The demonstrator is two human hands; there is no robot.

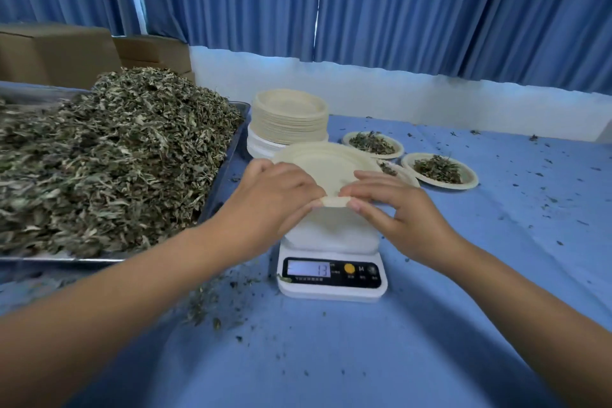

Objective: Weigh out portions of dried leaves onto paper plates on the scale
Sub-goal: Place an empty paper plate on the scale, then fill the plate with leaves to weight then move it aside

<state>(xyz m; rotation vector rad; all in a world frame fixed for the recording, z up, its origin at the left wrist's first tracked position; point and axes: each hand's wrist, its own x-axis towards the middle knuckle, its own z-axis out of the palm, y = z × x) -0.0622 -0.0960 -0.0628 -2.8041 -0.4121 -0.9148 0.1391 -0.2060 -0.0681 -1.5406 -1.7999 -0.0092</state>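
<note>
An empty paper plate is held tilted just above the white scale, whose display reads 13. My left hand and my right hand both pinch its near rim, fingertips almost meeting. A big heap of dried leaves fills a metal tray on the left. Behind the scale stands a tall stack of empty paper plates. Three plates with leaf portions lie to the right; one is partly hidden by the held plate.
The table has a blue cloth strewn with leaf crumbs, thickest left of the scale. Cardboard boxes stand behind the tray. Blue curtains and a white wall strip close the back.
</note>
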